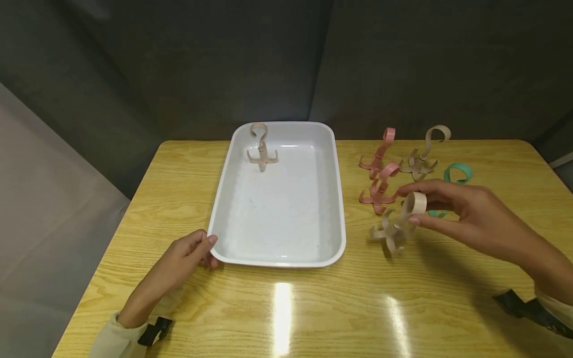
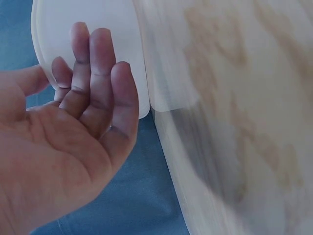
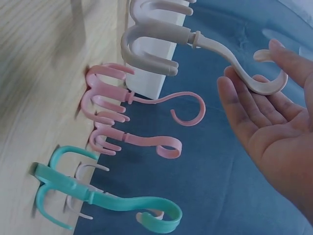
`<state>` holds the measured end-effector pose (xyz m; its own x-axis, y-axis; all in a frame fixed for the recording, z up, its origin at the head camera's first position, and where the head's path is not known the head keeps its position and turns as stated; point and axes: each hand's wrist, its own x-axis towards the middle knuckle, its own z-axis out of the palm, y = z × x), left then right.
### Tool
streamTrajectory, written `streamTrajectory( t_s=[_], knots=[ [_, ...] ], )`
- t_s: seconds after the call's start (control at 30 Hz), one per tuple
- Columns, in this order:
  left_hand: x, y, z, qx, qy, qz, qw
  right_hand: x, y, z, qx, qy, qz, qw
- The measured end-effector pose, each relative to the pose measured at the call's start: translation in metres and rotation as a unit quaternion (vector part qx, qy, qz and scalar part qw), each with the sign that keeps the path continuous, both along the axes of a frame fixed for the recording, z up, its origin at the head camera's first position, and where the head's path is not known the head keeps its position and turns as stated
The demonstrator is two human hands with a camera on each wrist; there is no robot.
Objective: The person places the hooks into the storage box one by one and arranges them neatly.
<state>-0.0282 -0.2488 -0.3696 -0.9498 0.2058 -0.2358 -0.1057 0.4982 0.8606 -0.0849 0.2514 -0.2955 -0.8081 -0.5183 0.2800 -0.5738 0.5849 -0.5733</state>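
The right hand (image 1: 481, 216) pinches a beige hook (image 3: 195, 39), long axis roughly upright, prongs down. The left hand (image 1: 185, 256) grips the tray's (image 1: 286, 214) near-left corner.

At the near left, a pale beige sleeve (image 1: 117, 342) ended behind the bare left hand (image 1: 188, 252), a blocky black band (image 1: 154, 332) at its cuff. At the near right, behind the bare right hand (image 1: 474, 214), a matching beige sleeve (image 1: 557, 312) showed partly, with a longer black strap (image 1: 532, 312).
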Motion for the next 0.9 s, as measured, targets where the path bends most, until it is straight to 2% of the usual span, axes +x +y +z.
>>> streamTrajectory(
  t_s=[0.37, 0.67, 0.9],
  knots=[
    [0.001, 0.0, 0.0, -0.001, 0.007, -0.004, 1.0, -0.004, -0.005, 0.014, -0.008, 0.032, 0.029, 0.999],
    [0.0, 0.0, 0.0, -0.007, 0.008, -0.004, 0.9999, -0.01, -0.012, 0.028, -0.008, 0.035, 0.053, 0.998],
    [0.001, 0.0, 0.0, -0.002, 0.005, -0.004, 1.0, -0.018, -0.015, 0.032, -0.001, 0.04, 0.047, 0.998]
  ],
)
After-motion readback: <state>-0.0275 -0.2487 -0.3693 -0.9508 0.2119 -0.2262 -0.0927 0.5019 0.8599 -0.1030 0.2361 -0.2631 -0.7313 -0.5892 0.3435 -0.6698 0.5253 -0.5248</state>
